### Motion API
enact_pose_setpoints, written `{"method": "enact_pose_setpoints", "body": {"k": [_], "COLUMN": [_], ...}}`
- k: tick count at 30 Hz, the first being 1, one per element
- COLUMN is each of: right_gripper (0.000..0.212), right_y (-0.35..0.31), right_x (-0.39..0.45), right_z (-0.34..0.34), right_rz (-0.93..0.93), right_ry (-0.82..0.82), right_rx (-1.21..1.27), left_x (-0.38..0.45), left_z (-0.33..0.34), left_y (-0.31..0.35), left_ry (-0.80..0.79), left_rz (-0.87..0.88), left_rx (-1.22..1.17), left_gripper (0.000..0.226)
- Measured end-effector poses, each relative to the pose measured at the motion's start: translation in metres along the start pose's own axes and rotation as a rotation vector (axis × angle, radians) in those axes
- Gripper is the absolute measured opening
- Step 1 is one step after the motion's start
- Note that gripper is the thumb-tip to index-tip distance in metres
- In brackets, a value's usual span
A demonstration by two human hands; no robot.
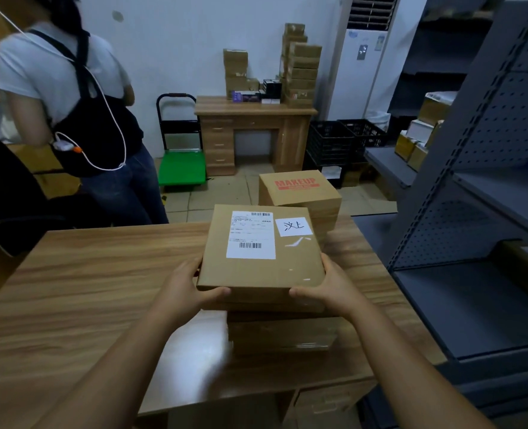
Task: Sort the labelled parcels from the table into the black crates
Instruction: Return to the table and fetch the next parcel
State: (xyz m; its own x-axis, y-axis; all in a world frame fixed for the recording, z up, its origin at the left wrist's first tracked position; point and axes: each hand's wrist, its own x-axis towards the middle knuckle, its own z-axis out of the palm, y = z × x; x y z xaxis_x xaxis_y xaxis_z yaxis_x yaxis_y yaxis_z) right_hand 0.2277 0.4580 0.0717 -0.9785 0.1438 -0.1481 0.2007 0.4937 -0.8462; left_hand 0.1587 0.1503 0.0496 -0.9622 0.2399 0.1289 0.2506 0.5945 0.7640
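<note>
From where I stand the sorting looks barely begun, or at least far from finished. The person has both hands on a flat cardboard parcel (261,252): the left hand (183,289) grips its near left corner and the right hand (334,287) its near right corner, thumbs pressed along the front edge and the fingers (326,261) curled round the sides, so the parcel is firmly held between the two. It carries a printed shipping label (250,235) and a small white slip with handwritten characters (293,226), which I take to be the sorting mark. It sits on top of, or is held just above, a stack of similar boxes (282,334) on the wooden surface (101,289); I cannot tell whether it is touching the one beneath. Another box marked MAKEUP (299,188) stands behind it at the far edge. The black crates (346,139) are on the floor well apart, across the room beside a desk (253,131), and what they hold is too dim to judge. So this parcel has yet to be carried over, and the stack under it suggests several more remain. Another person (70,103) stands at the left, back turned.
</note>
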Motion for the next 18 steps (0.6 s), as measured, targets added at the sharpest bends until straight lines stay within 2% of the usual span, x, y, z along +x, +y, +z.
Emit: {"method": "enact_pose_setpoints", "body": {"k": [5,11,18], "right_gripper": [0.102,0.127,0.133], "right_y": [-0.051,-0.126,-0.176], "right_x": [0.008,0.020,0.021], "right_z": [0.014,0.029,0.061], "right_rz": [-0.185,-0.362,-0.439], "right_ry": [0.110,0.238,0.345], "right_rx": [-0.045,-0.090,-0.004], "left_x": [0.004,0.017,0.020], "left_z": [-0.052,-0.119,-0.172], "left_y": [0.002,0.019,0.019], "left_ry": [0.115,0.374,0.472], "left_rz": [0.091,0.259,0.322], "left_rx": [-0.022,-0.038,-0.096], "left_gripper": [0.092,0.100,0.102]}}
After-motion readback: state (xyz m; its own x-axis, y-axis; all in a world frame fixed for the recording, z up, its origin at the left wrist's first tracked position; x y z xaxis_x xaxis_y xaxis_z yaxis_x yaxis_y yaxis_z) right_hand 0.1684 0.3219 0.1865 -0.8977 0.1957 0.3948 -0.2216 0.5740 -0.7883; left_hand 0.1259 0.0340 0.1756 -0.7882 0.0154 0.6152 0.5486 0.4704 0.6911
